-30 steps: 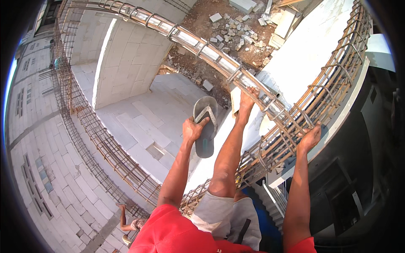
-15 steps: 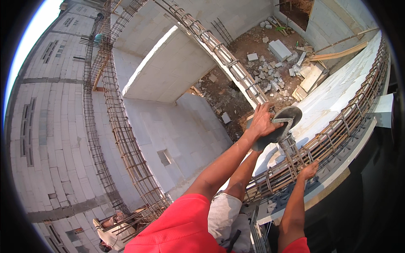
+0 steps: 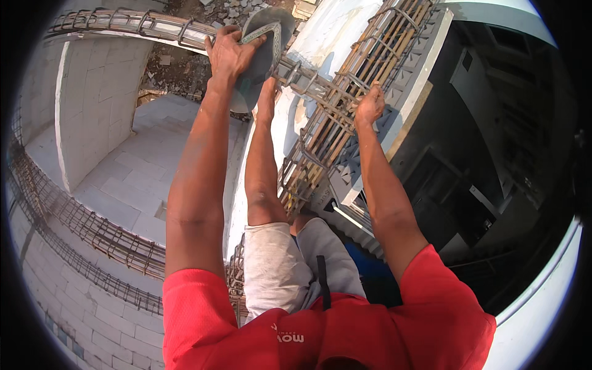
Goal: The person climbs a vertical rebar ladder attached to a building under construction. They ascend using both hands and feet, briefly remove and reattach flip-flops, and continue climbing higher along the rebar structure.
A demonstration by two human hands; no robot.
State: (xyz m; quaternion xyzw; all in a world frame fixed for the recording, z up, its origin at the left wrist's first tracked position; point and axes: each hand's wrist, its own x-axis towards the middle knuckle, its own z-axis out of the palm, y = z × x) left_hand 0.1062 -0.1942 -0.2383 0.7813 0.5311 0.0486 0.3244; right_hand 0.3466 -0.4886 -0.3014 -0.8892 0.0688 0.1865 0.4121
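Observation:
My left hand (image 3: 231,58) is closed at a dark grey flip-flop (image 3: 254,77), its fingers by the pale patterned strap. The flip-flop is tilted up over the wall corner, and my lower leg (image 3: 262,154) reaches up behind it; the foot is mostly hidden. My right hand (image 3: 370,106) grips the steel bars where a short rebar cage (image 3: 311,86) meets the long rebar cage (image 3: 376,49) along the wall top. Another rebar cage (image 3: 154,26) runs left from beside my left hand.
Pale block walls (image 3: 95,92) stand below on the left, with more rebar cages (image 3: 102,231) along them. Broken rubble (image 3: 231,9) lies far down. A ledge edge (image 3: 425,80) borders the long cage, with a dark drop (image 3: 481,154) on the right.
My view has swung down and right, so both arms now show fully. The left hand stays at the flip-flop, and the right hand stays on the rebar.

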